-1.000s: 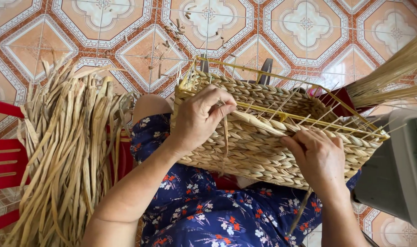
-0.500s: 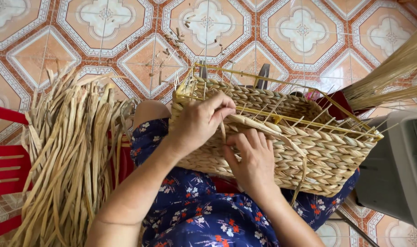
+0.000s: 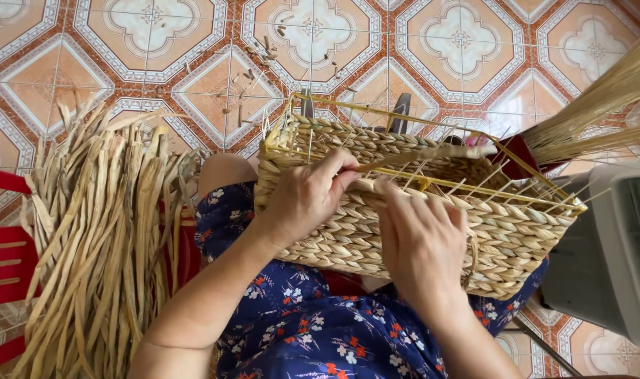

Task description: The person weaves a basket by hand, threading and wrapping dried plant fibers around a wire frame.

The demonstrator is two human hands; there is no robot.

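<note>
A woven straw basket (image 3: pixel 516 231) on a yellow wire frame (image 3: pixel 376 112) rests on my lap, over a blue floral dress. My left hand (image 3: pixel 306 196) grips the basket's near upper rim and pinches a flat straw strand (image 3: pixel 425 156) that runs to the right along the rim. My right hand (image 3: pixel 421 238) lies flat against the woven side just right of the left hand, fingers spread and pointing up toward the rim, touching the weave. Thin wire uprights stick out above the woven part.
A thick bundle of dried straw strips (image 3: pixel 102 231) lies to my left over a red plastic chair (image 3: pixel 7 274). A broom-like sheaf of fine straw (image 3: pixel 601 105) juts in at upper right. A grey box-like object (image 3: pixel 615 260) stands at right. Patterned floor tiles (image 3: pixel 158 42) lie beyond.
My right hand slid left along the basket's side, from its right end to right beside the left hand. The left hand stayed on the rim holding the strand.
</note>
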